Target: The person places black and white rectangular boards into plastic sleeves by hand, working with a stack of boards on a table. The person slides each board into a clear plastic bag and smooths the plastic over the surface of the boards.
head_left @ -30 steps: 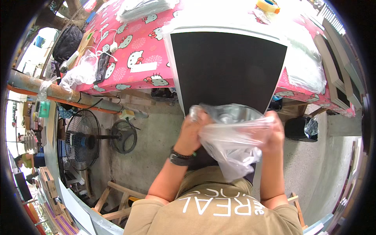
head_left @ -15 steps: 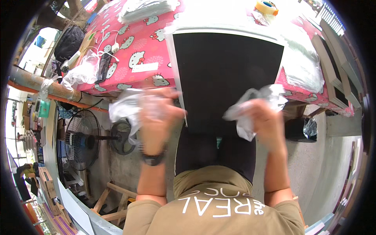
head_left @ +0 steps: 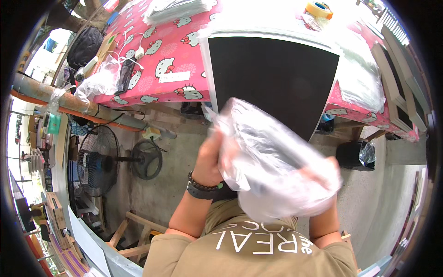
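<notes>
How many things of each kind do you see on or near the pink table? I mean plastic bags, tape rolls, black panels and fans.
Plastic bags: 2, one in the hands, one on the table's left end
Tape rolls: 1
Black panels: 1
Fans: 1
Total: 5

Left hand (head_left: 213,159) raised and gripping, right hand (head_left: 318,173) closed, mostly hidden

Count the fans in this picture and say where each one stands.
1: a black pedestal fan lies tipped on the concrete floor to the person's left, below the table edge, its round base beside it. Others may be hidden by the clear plastic bag.
</notes>
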The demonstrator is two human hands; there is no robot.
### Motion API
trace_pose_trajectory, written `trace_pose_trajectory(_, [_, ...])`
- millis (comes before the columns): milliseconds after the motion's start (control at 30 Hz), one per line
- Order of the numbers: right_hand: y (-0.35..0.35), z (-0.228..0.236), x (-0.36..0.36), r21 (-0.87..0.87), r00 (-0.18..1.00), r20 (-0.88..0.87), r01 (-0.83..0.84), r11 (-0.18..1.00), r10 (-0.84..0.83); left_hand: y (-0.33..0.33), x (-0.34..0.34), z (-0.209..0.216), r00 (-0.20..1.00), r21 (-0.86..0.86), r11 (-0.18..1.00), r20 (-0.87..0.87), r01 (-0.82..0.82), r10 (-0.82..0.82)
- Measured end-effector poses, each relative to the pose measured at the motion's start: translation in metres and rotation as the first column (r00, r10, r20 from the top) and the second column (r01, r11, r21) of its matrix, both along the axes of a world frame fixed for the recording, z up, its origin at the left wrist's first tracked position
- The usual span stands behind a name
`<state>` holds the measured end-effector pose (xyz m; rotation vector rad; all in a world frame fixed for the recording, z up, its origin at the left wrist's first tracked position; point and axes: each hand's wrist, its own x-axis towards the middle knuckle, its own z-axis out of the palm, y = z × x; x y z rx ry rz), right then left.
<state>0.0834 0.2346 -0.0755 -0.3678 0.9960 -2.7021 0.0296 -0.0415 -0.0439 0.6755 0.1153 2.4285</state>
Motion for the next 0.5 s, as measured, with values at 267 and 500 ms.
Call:
trace_pose_trajectory(267, [0.011, 0.042, -0.044, 0.295, 0.762, -0.326, -0.480, 0.826, 0.559, -0.029, 0.030, -0.061, 0.477, -0.794, 0.033, -0.331, -0.606, 0.814])
trace_pose_trajectory(500, [0.002, 0.065, -0.053, -0.020, 0.910, -0.375, -0.198, 0.980, 0.177, -0.061, -0.034, 0.010, 0.752, -0.623, 0.498, -0.236, -0.603, 0.615])
